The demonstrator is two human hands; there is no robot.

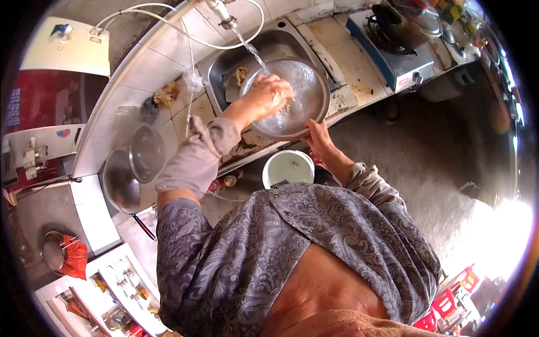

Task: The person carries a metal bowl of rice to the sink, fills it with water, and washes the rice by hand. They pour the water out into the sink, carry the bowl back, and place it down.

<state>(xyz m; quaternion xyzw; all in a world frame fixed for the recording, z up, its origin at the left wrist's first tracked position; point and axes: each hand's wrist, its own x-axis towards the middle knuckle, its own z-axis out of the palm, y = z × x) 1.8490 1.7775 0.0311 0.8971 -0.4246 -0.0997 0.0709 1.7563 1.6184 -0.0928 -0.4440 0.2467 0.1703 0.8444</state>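
A wide metal basin (318, 92) is tilted over the near part of the steel sink (222, 62). Water (255, 55) runs from the tap (227, 21) into it, and the surface inside looks rippled and wet. My left hand (269, 92) is over the inside of the basin with its fingers curled together; whatever they may hold is hidden. At the basin's near right rim, my right hand (319, 136) grips the edge.
Below the counter stands a white bucket (289, 168) with liquid in it. A gas stove (387, 53) bearing a dark pan is at the right. Metal bowls (147, 153) and a wok (119, 182) lie at the left. Brown scrubbing fibre (167, 95) sits beside the sink.
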